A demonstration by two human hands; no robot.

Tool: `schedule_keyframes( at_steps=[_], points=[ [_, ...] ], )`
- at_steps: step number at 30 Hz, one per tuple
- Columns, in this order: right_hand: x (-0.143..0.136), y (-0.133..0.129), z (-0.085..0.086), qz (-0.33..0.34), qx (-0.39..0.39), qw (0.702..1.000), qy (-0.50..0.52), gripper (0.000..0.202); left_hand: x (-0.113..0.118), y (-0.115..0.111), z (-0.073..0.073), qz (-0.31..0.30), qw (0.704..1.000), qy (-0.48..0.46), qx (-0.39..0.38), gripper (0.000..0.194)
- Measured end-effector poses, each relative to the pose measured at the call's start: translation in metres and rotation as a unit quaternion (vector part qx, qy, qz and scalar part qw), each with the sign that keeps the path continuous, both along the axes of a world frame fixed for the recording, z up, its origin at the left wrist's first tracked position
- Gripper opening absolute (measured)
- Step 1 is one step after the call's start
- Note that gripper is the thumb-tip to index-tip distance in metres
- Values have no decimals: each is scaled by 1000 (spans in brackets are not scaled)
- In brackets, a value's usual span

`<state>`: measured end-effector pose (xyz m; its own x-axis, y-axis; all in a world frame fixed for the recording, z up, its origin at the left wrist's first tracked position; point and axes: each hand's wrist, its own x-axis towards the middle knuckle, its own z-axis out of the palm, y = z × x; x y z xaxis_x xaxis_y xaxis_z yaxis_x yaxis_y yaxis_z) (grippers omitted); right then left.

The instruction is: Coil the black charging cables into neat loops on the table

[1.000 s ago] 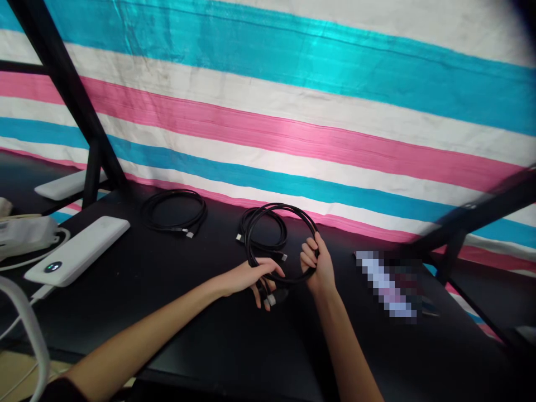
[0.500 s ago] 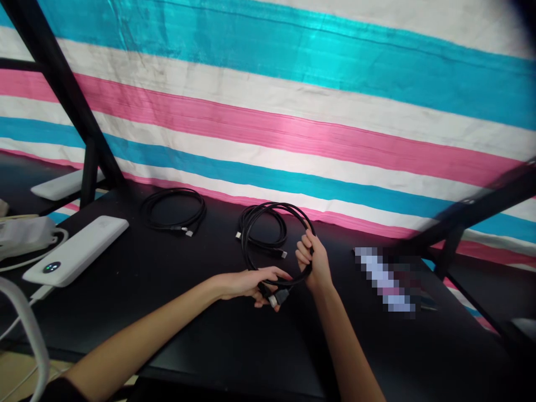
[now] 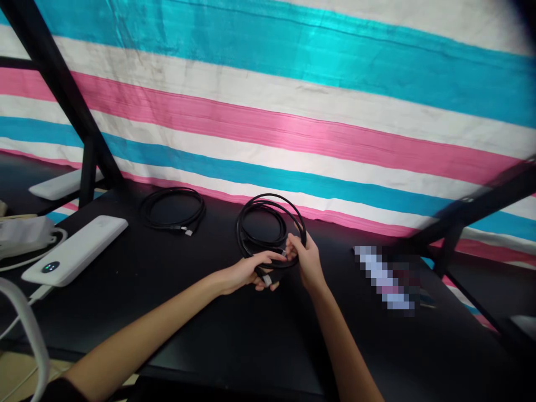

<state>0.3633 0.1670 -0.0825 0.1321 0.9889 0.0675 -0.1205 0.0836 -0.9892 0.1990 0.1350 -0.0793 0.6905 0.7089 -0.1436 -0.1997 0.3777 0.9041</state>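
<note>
Across the upper half of the frame ran the striped plastic sheet (image 3: pixel 293 128), teal, white and pink, and below it spread the black tabletop (image 3: pixel 188 335). Down from the upper left came a black frame post (image 3: pixel 54 78), slanting to the table's back corner. Lower left, the white power bank (image 3: pixel 79 245) lay flat, display lit, seemingly set off to the side so the middle was left for handwork.

And centre frame, there was the action: the held black cable (image 3: pixel 239 229), wound into a ring, gripped by both hands! Behind it in view sat a resting coil (image 3: pixel 270 244); whether they touched, I couldn't tell. Left of centre, the left coil (image 3: pixel 161 226) lay flat, its ends side by side, probably to keep it tidy.

Now the hands. The right hand (image 3: pixel 309 258) had its fingers curled in tight on the ring's right side, likely keeping the turns bunched. The left hand (image 3: pixel 243 274) clasped the lower edge, index finger stretched nearly straight, the others bent underneath, presumably to steady the ends. Smallest of all, a plug (image 3: pixel 267 281) poked out there, its type too small to read.
</note>
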Motion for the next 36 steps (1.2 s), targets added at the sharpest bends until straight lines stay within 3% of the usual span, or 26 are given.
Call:
schedule_keyframes(
  at_steps=[3, 6, 11, 17, 26, 36],
  points=[
    [-2, 0, -6, 14, -18, 995, -99, 51, -3, 7, 1, 72, 996, 45, 19, 41],
    [-3, 0, -9, 21, -49, 989, -135, 58, -7, 14, 1, 171, 980, 102, 5, 38],
    [-1, 1, -7, 32, -69, 991, -111, 60, -12, 18, 3, 238, 964, 115, 25, 47],
    [6, 6, -7, 25, -43, 998, -37, 46, -13, 24, -4, 347, 932, 95, 48, 53],
    [3, 8, -11, 1, -21, 999, 29, 35, -13, 35, -15, 359, 924, 119, 62, 46],
    [3, 13, -18, -21, 12, 998, 59, 47, -16, 37, -11, 338, 924, 157, 91, 43]
  ],
)
